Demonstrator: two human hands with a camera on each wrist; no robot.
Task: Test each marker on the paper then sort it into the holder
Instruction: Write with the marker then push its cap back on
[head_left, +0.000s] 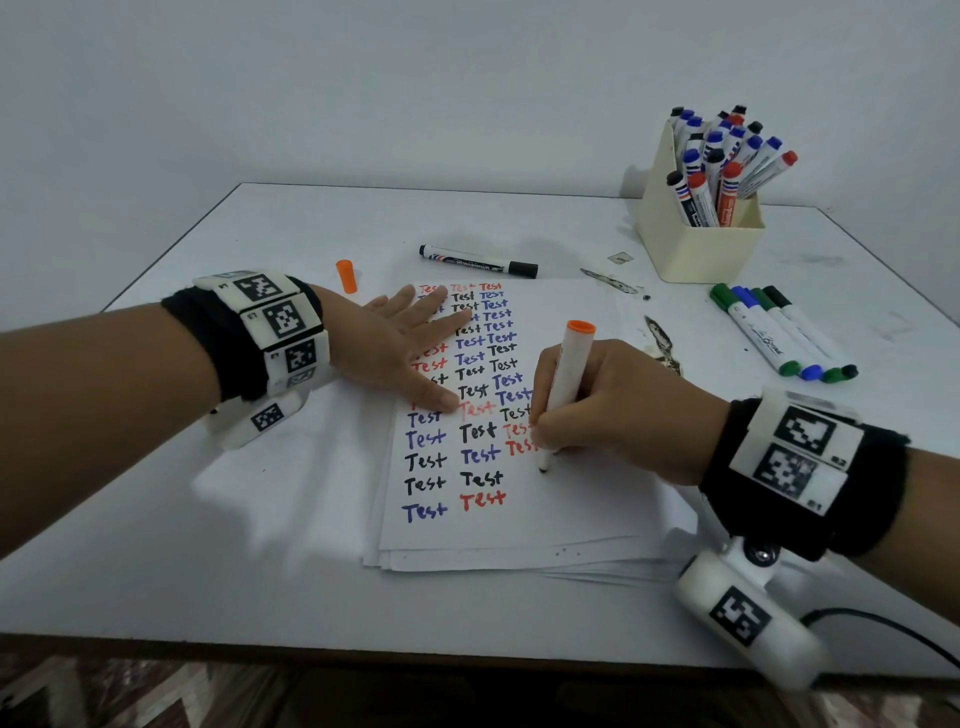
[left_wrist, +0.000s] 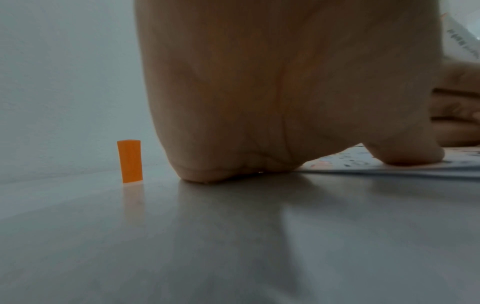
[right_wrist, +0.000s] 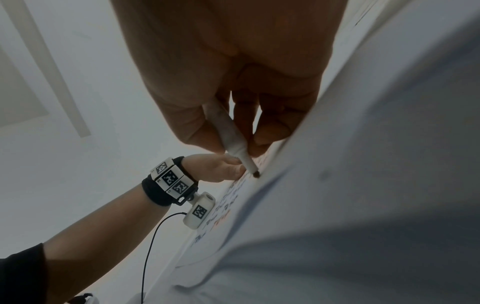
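Observation:
My right hand (head_left: 587, 410) grips a white marker with an orange end (head_left: 566, 369), its tip touching the paper (head_left: 519, 519) under the last red "Test". In the right wrist view the marker (right_wrist: 233, 137) is pinched between thumb and fingers, tip on the sheet. My left hand (head_left: 410, 338) lies flat with straight fingers on the paper's upper left, holding it down. The orange cap (head_left: 346, 276) stands upright on the table beyond the left hand, also seen as the orange cap (left_wrist: 129, 161). The cream holder (head_left: 696, 244) at the back right is full of several markers.
A black-capped marker (head_left: 478, 261) lies just beyond the paper. Several green, blue and black markers (head_left: 779, 330) lie right of the paper, in front of the holder. The paper stack sits on a white table (head_left: 208, 545); dark stains mark the table near the holder.

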